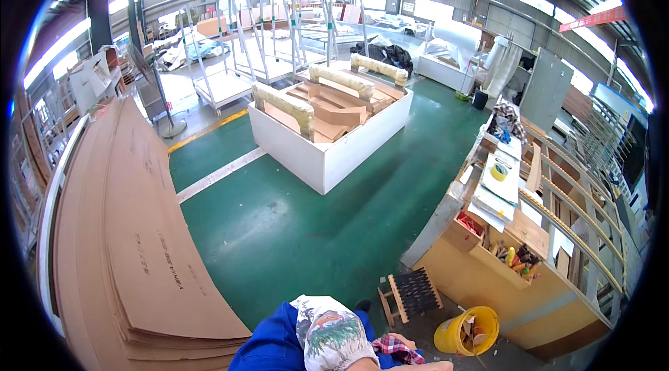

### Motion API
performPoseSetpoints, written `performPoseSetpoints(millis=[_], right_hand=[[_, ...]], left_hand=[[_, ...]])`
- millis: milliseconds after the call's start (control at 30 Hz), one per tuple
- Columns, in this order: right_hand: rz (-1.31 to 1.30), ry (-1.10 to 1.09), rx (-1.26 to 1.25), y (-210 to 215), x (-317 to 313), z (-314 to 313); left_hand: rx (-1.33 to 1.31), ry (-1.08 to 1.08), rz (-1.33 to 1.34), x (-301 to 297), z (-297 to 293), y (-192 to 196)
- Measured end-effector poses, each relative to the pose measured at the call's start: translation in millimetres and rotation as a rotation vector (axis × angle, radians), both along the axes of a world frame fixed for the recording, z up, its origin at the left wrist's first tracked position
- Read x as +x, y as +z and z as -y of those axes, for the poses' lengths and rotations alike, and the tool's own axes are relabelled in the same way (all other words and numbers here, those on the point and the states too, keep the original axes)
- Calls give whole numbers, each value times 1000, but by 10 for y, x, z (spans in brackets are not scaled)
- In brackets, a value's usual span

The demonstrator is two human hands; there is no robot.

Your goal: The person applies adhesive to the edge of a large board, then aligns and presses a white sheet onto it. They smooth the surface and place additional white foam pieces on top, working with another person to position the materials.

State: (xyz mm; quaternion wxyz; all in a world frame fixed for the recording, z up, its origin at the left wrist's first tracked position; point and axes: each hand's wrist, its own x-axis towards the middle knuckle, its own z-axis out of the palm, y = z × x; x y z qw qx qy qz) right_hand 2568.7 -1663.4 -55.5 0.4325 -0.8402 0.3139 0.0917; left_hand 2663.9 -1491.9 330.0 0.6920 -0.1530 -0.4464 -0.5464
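At the lower edge, a partly visible hand, which I take to be my right hand (403,340), is next to a red-and-white plaid cloth (396,351). Its fingers are too small and covered to tell whether they grip the cloth. Bare skin of an arm (432,366) shows just below. My left hand does not show. White cloth with a coloured print (331,333) lies over my blue trousers (268,344). A low stool with a black woven seat (414,294) stands in front to the right, beside a yellow bucket (446,337) holding scraps.
Stacked brown cardboard sheets (150,232) lean along the left. A large white box (324,169) with cardboard and wrapped beams stands ahead on the green floor (279,232). To the right is a workbench (488,287) with a tool tray (516,259) and tape roll (499,172). Metal racks (300,29) stand behind.
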Motion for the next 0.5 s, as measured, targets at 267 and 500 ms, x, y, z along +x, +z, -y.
performPoseSetpoints(millis=[267, 500], right_hand=[[222, 84, -98, 638, 1916, 1258], [324, 86, -274, 1125, 3406, 2469]], left_hand=[[-253, 258, 159, 1531, 1417, 153], [-412, 339, 731, 2937, 2789, 19]])
